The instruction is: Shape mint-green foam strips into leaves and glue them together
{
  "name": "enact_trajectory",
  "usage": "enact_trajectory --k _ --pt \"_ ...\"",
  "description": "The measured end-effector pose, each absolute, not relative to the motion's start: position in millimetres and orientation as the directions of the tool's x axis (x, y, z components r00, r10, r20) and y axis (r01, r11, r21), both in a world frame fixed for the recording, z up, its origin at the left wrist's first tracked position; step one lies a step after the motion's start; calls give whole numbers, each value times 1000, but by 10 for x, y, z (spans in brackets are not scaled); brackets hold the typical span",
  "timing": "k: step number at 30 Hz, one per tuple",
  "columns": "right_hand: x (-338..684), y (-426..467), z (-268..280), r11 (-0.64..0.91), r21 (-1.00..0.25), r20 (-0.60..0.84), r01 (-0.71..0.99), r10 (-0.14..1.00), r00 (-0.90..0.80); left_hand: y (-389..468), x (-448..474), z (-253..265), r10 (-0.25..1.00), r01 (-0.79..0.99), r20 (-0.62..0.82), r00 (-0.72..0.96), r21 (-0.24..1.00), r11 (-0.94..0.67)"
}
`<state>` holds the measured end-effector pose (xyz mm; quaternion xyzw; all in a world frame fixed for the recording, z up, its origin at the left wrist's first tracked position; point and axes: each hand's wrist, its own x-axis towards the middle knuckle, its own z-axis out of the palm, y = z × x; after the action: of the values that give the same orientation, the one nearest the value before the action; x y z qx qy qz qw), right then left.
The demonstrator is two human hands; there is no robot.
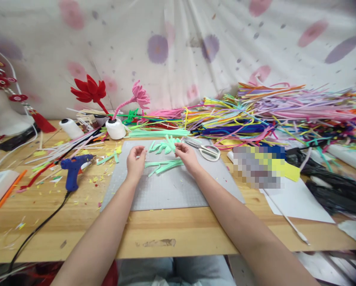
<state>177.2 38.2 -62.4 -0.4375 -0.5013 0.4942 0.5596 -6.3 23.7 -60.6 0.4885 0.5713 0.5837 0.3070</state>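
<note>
My left hand point(137, 161) is over the left side of a grey cutting mat point(178, 194), its thumb and fingers pinched together. Whatever may be between those fingertips is too small to make out. Opposite it, my right hand point(186, 155) is also closed in a pinch, right beside a group of mint-green bent pipe cleaner pieces point(163, 147). I cannot tell whether it grips one of them. Longer mint-green pipe cleaner strips point(166, 166) lie on the mat between the hands. Scissors point(209, 152) with pale handles rest behind my right hand.
To the left lies a blue glue gun point(72, 171) with its cord. A red flower point(90, 91) and a pink flower point(140, 95) stand in a white spool point(115, 129). Heaped pipe cleaners point(285, 103) line the back. White paper point(300, 202) and black plastic point(327, 194) lie right.
</note>
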Motion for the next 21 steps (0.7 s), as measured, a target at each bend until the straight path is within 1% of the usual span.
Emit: enact_trajectory --k 1,3,5,7,10,15,18,21 --pt "1814 401 -619 136 -984 133 -113 991 30 277 -104 -627 902 336 274 -333 928 -158" --pt "1897 436 -620 156 -983 152 -97 987 50 358 -158 -660 901 559 344 -265 816 -147" --pt "1971 472 -645 179 -982 174 -68 982 69 442 -172 -672 918 729 359 -168 672 -129" --pt "2035 514 -695 202 -979 197 -40 974 110 533 -149 -661 936 836 340 -95 537 -110" --pt "2112 581 -780 204 -979 196 -28 964 181 670 -81 -621 960 902 280 -8 417 -113" --pt "2184 644 -832 119 -989 92 -92 962 256 790 34 -557 948 927 268 171 283 -248" --pt "2192 665 -847 107 -989 78 -103 964 253 777 72 -545 965 927 182 190 289 -237" --pt "2193 692 -881 122 -992 114 -20 967 228 746 80 -545 987 930 130 95 342 -135"
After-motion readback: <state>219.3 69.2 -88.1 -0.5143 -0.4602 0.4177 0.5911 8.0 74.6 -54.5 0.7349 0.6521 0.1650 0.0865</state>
